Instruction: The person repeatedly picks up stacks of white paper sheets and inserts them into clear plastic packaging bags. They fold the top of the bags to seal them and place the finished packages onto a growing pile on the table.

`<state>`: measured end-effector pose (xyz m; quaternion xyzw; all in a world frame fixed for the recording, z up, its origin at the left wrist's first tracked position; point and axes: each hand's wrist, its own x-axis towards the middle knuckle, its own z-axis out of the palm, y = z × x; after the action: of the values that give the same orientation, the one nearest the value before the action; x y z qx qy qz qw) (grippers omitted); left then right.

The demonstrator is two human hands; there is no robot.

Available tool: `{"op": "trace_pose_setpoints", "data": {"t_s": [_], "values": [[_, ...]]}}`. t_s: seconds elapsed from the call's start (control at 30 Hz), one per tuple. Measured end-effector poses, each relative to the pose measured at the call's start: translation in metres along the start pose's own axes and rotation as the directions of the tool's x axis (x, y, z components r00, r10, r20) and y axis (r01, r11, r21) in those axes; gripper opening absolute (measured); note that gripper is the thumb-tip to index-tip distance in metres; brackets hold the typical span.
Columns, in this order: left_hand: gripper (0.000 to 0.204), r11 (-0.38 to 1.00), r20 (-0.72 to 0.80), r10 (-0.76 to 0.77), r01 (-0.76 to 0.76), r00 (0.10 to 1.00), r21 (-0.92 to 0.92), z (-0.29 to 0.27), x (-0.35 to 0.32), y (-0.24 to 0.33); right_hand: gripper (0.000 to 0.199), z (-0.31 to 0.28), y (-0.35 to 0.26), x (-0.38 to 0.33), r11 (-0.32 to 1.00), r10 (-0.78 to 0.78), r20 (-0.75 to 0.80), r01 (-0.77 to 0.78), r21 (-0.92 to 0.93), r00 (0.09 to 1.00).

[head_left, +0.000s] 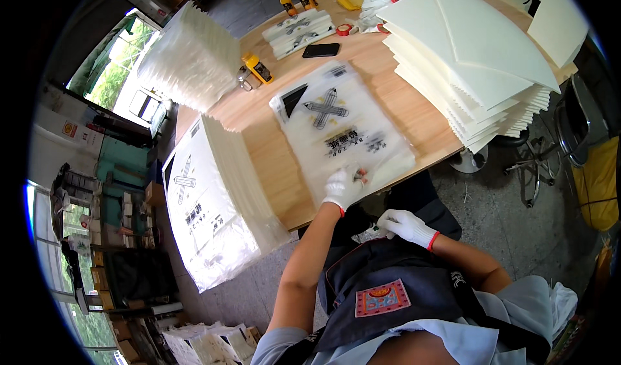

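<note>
A stack of flat clear plastic bags [346, 116], printed with crossed pencils, lies in the middle of the wooden table. My left hand [343, 188], in a white glove with a red cuff, rests on the near end of this stack. Its fingers lie on the plastic a little apart, with reddish tips showing. Just off the table edge, above my lap, is my right hand [406, 227] in a matching glove. Its fingers are curled together beside a small piece of crumpled clear film [367, 234]; what they hold is too small to make out.
A tall pile of white paper sheets [475, 54] stands at right. At left are a bagged paper stack [217, 197] and another plastic-wrapped stack [194, 58]. A yellow bottle [258, 68], a black phone [321, 50] and more printed bags [299, 32] sit farther back.
</note>
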<state>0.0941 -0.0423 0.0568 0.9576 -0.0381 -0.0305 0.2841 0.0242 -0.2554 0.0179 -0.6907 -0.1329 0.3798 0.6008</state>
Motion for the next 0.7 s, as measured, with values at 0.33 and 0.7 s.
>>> {"op": "trace_pose_setpoints", "data": {"t_s": [0.33,0.7], "values": [[0.023,0.997,0.007,-0.067,0.067,0.998,0.041,0.019,0.011,-0.018,0.027,-0.003,-0.003,0.001,0.998,-0.014,-0.013,0.015,0.055,1.000],[0.016,0.984,-0.099,0.155,-0.145,0.983,0.100,0.033,0.011,-0.033,0.025,-0.019,-0.018,0.018,0.990,-0.006,-0.048,0.013,0.139,0.999]]}}
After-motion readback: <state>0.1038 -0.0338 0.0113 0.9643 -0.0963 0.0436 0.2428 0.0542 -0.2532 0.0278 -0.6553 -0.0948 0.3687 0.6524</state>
